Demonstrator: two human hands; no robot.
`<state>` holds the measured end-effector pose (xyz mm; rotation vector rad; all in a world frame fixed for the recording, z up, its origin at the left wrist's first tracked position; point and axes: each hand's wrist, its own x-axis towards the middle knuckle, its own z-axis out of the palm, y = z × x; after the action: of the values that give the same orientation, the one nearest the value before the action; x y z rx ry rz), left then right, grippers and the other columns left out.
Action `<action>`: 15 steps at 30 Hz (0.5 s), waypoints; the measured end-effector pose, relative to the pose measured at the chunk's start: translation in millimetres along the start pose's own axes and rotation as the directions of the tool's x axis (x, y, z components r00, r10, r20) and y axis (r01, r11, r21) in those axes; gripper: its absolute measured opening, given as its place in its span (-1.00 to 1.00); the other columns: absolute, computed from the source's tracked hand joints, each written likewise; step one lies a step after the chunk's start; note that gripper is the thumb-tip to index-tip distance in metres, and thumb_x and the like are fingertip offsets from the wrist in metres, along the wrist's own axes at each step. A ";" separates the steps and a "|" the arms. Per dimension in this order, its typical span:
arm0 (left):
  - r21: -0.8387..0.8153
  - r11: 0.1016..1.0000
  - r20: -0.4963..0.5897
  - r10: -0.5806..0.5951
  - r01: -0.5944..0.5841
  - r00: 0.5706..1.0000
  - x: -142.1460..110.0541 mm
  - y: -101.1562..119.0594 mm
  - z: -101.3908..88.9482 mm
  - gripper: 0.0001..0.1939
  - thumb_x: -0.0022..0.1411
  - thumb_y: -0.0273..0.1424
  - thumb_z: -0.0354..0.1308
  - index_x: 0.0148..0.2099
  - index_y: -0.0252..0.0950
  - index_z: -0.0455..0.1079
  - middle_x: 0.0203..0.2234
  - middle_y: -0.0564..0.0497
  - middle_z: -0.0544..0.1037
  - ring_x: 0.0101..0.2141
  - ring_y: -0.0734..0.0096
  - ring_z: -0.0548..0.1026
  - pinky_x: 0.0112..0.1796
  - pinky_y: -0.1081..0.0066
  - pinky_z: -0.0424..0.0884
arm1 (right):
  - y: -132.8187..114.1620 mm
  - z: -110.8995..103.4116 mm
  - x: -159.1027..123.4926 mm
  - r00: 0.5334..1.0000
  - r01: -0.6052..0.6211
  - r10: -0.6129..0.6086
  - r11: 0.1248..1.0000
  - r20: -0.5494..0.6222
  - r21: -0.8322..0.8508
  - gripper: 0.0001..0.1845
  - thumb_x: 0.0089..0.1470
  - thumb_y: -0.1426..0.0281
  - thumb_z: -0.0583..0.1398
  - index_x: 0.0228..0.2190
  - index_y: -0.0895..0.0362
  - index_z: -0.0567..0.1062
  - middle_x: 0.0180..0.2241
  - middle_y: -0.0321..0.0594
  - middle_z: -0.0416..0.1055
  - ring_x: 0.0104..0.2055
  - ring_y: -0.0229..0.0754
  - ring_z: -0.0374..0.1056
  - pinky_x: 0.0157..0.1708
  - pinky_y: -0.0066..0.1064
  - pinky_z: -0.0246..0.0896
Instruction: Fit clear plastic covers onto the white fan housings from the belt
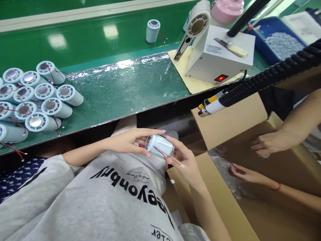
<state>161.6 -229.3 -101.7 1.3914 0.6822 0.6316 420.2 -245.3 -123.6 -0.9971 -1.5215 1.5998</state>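
Head view: both hands are on one pale-blue cylinder (160, 142), held low, just off the near edge of the green surface (125, 90). Left hand (132, 139) curls round one end, right hand (187, 160) grips the other, thin wires (169, 170) dangling. Looks like an in-hand handling step to me; next move probably calls for steady fingers and free wires. Can't really tell what's under the right fingers. Decent bare stretch between the cylinder cluster (43, 91) and white machine (208, 70); cardboard box (235, 207) crowds the right side.
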 end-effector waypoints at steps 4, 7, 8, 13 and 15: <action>-0.104 0.992 0.013 -0.074 0.075 0.997 -1.3 -9.5 1.6 -0.18 0.19 -0.38 0.40 0.44 -0.06 0.21 0.27 -0.14 0.46 0.09 0.13 0.58 0.05 0.23 0.54 | 1.7 -2.0 -0.9 0.998 -0.051 0.051 0.999 -0.038 -0.003 -0.48 -0.01 0.19 0.49 0.02 -0.10 0.64 -0.14 -0.22 0.64 -0.20 -0.05 0.57 -0.18 -0.24 0.57; -0.167 0.980 0.035 -0.107 0.111 0.994 1.0 -21.6 6.9 -0.15 0.18 -0.40 0.39 0.45 -0.06 0.18 0.27 -0.14 0.46 0.09 0.17 0.57 0.07 0.23 0.51 | 5.1 3.8 0.7 0.991 -0.136 0.136 0.990 0.001 0.028 -0.47 0.01 0.18 0.48 0.04 -0.08 0.63 -0.25 -0.25 0.64 -0.33 -0.09 0.54 -0.25 -0.25 0.56; -0.178 0.976 0.024 -0.126 0.128 0.992 1.4 -24.7 9.8 -0.15 0.18 -0.38 0.39 0.45 -0.07 0.18 0.29 -0.15 0.44 0.10 0.17 0.57 0.07 0.24 0.51 | 6.5 7.7 0.8 0.988 -0.154 0.154 0.987 0.009 0.039 -0.46 0.02 0.16 0.47 0.05 -0.07 0.62 -0.23 -0.24 0.64 -0.32 -0.10 0.54 -0.24 -0.25 0.56; 0.001 0.924 -0.069 -0.380 0.381 0.922 -17.8 -7.3 4.6 -0.26 0.25 -0.09 0.25 0.41 -0.14 0.25 0.12 -0.16 0.58 -0.10 0.16 0.63 -0.17 0.26 0.56 | 18.9 2.6 -4.5 0.981 -0.176 0.170 0.983 0.091 0.054 -0.42 0.17 -0.04 0.30 0.10 0.00 0.57 -0.03 -0.14 0.59 -0.22 -0.10 0.56 -0.27 -0.30 0.55; 0.307 0.864 -0.195 -0.354 0.399 0.915 -31.5 11.5 -21.5 -0.31 0.24 0.06 0.20 0.36 0.03 0.30 0.11 0.02 0.60 -0.08 0.15 0.62 -0.12 0.22 0.54 | 25.4 -31.1 -9.5 0.980 -0.177 0.172 0.984 -0.103 -0.037 -0.44 0.21 -0.08 0.23 0.02 0.05 0.60 -0.13 -0.12 0.61 -0.26 -0.11 0.56 -0.30 -0.32 0.52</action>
<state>124.7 -237.9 -89.5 1.4827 1.1835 0.2990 452.7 -241.2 -148.7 -1.2475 -1.4424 1.6140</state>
